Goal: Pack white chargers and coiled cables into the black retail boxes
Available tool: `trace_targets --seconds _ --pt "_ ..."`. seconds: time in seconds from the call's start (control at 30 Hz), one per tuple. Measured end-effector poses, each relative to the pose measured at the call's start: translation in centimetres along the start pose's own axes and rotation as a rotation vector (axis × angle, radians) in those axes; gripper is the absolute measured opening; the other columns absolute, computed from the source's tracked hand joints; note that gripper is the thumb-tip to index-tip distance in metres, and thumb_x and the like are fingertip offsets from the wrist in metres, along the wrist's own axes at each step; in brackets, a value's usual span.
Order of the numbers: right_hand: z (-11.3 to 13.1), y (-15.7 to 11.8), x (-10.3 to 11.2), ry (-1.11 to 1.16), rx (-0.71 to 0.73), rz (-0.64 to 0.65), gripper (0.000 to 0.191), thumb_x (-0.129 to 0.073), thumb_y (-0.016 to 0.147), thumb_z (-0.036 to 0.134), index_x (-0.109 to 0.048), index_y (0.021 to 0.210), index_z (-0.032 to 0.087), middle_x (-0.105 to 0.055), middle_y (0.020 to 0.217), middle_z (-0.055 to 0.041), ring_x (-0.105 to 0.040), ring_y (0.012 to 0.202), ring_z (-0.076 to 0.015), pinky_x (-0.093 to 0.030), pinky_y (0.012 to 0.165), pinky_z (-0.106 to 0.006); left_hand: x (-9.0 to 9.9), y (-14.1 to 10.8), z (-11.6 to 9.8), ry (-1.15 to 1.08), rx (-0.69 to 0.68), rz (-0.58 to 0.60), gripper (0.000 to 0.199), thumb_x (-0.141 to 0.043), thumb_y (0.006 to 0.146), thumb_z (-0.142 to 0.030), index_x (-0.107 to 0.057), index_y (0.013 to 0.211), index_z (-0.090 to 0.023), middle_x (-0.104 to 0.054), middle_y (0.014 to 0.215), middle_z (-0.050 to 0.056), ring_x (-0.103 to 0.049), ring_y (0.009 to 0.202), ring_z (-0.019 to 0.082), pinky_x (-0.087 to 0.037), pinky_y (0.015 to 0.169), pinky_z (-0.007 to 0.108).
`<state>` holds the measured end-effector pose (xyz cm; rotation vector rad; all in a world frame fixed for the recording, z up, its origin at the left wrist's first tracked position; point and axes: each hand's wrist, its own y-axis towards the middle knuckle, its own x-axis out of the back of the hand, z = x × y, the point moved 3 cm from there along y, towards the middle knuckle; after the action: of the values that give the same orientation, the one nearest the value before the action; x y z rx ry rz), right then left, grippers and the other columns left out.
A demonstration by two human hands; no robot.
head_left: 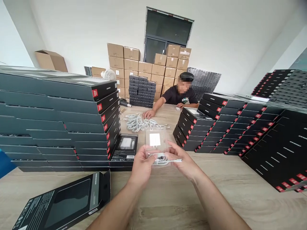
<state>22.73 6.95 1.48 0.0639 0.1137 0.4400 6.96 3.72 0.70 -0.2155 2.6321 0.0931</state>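
Note:
Between my two hands is a clear plastic tray (pixel 165 144). A white charger plug (pixel 154 139) sits in its far part, prongs towards me. In the near part lies a coiled white cable (pixel 161 158). My left hand (pixel 142 163) grips the tray's left side, thumb on the cable. My right hand (pixel 183 161) holds the right side, with its thumb also at the cable and a cable end sticking out past it. At my lower left rests a black box (pixel 64 201) with a window and a raised end flap. A packed box (pixel 124 147) showing a white charger stands beyond my left hand.
Tall stacks of black boxes rise at left (pixel 59 118) and right (pixel 216 124). Across the table a co-worker (pixel 183 92) reaches one hand to a pile of white cables (pixel 136 123). Brown cartons (pixel 130 65) are piled behind; a small white fan (pixel 109 74) shows at back left.

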Motion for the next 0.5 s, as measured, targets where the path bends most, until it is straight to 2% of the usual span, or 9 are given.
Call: trace_targets --seconds 0.07,0.1,0.23,0.3,0.4,0.5 --pt "0.0 0.0 -0.1 0.015 -0.035 0.063 0.063 -0.078 0.075 0.038 -0.057 0.132 0.024 -0.067 0.097 -0.0052 -0.064 0.083 -0.0205 -0.05 0.069 -0.031 -0.2 0.0 0.1 0.021 -0.017 -0.008 0.039 -0.086 0.058 -0.031 -0.063 0.087 -0.018 -0.076 0.081 0.004 -0.068 0.068 0.017 -0.053 0.065 0.028" --pt "-0.1 0.1 -0.2 -0.015 -0.021 0.05 0.061 -0.078 0.074 0.037 -0.059 0.13 0.023 -0.068 0.096 -0.0051 -0.064 0.085 -0.0213 -0.05 0.07 -0.032 -0.3 -0.1 0.2 0.031 -0.023 -0.011 0.037 -0.085 0.058 -0.029 -0.064 0.086 -0.018 -0.076 0.08 0.004 -0.068 0.068 0.018 -0.052 0.065 0.028" --pt "-0.6 0.5 -0.2 -0.208 0.073 -0.116 0.052 -0.074 0.074 0.03 -0.063 0.124 0.021 -0.07 0.09 -0.0024 -0.064 0.086 -0.0222 -0.05 0.077 -0.034 -0.4 -0.2 0.2 0.023 -0.022 0.008 0.031 -0.081 0.061 -0.024 -0.065 0.087 -0.017 -0.077 0.082 0.005 -0.07 0.076 0.019 -0.052 0.072 0.029" --pt "-0.5 0.5 -0.2 -0.239 0.088 -0.114 0.051 -0.072 0.076 0.028 -0.063 0.126 0.021 -0.071 0.091 -0.0024 -0.065 0.089 -0.0225 -0.05 0.081 -0.035 -0.6 -0.4 0.0 -0.016 0.046 0.085 0.035 -0.081 0.061 -0.024 -0.066 0.092 -0.017 -0.077 0.088 0.007 -0.071 0.082 0.022 -0.053 0.075 0.032" --pt "0.0 0.2 -0.5 -0.213 0.08 -0.033 0.05 -0.072 0.079 0.03 -0.063 0.127 0.022 -0.073 0.099 -0.0038 -0.066 0.095 -0.0232 -0.05 0.085 -0.035 -1.0 -0.7 -0.5 -0.092 0.172 0.216 0.045 -0.081 0.059 -0.022 -0.068 0.102 -0.016 -0.077 0.097 0.01 -0.072 0.087 0.026 -0.054 0.078 0.035" --pt "0.2 0.0 -0.8 -0.158 0.099 -0.058 0.051 -0.072 0.082 0.039 -0.063 0.129 0.023 -0.073 0.109 -0.0063 -0.066 0.1 -0.0251 -0.051 0.088 -0.039 -1.1 -0.8 -1.2 -0.186 0.141 0.186 0.052 -0.078 0.056 -0.016 -0.068 0.107 -0.016 -0.076 0.103 0.01 -0.071 0.093 0.027 -0.054 0.08 0.035"
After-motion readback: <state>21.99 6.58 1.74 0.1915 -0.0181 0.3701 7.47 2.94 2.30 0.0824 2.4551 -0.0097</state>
